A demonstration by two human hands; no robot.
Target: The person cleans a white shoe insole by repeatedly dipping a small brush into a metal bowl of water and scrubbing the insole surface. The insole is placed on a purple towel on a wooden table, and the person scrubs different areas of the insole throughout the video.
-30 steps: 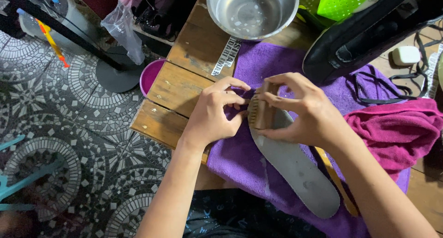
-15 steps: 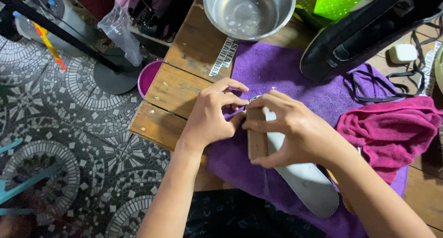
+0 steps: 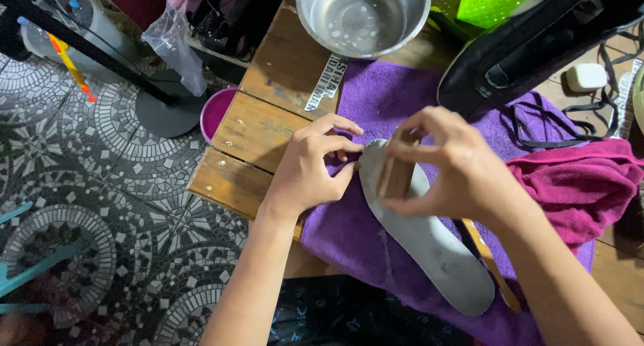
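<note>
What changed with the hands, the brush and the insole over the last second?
The right hand slid the small wooden brush a little way along the grey insole, from near its top edge toward its middle, keeping its grip throughout. The left hand stayed pinching the insole's top end. Nothing was picked up or let go. The insole on the purple towel, the steel bowl and the black shoe stayed in place.

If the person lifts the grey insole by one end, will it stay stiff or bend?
The insole is thin and flat, so it would probably flex and droop when held by one end. It looks light for its size; the left hand pins its tip with fingertips alone. On the purple towel it likely slides little, so the right hand can rub the small block over it.
</note>
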